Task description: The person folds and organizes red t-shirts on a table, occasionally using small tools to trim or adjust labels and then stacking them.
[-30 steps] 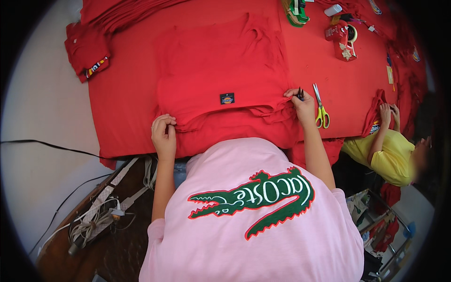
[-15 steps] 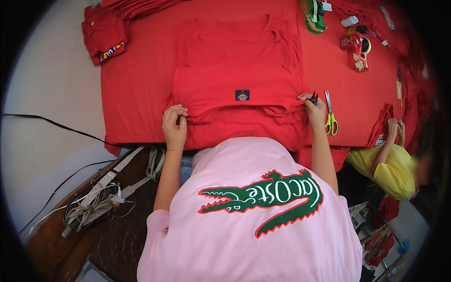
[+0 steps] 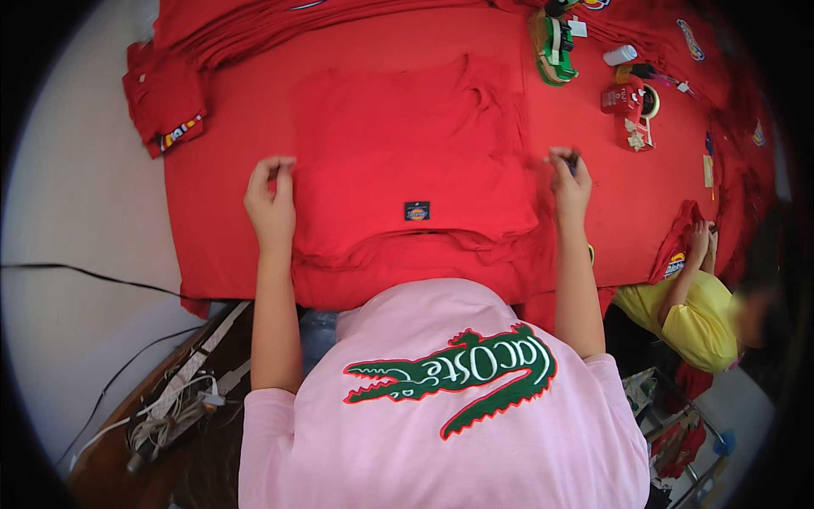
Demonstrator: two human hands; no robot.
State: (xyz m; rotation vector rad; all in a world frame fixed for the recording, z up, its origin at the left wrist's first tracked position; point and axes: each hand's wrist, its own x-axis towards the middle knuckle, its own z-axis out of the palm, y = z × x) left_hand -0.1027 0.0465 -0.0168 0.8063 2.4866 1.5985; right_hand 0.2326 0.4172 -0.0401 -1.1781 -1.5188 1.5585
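A red shirt (image 3: 365,199) lies folded in front of me, its small dark neck label (image 3: 416,210) facing up and its neckline toward me. At its left side my left hand (image 3: 271,204) is closed in a pinch at the cloth's edge. My right hand (image 3: 571,191) is closed at the opposite edge, fingertips against the slightly blurred fabric. Small dark thread snips (image 3: 573,161) are tucked in the right hand, mostly hidden by the fingers. More red cloth (image 3: 356,284) lies under the folded shirt, next to my body.
A green tape dispenser (image 3: 555,51), a white bottle (image 3: 620,55) and a red tape dispenser (image 3: 636,127) stand at the far right. A red garment (image 3: 165,97) lies far left. A co-worker in yellow (image 3: 691,318) handles red cloth on the right. Cables (image 3: 161,424) hang lower left.
Both hands have moved away from my body, from the near neckline edge to farther up the shirt's sides. The view has shifted, and my right forearm now mostly hides the yellow-green scissors.
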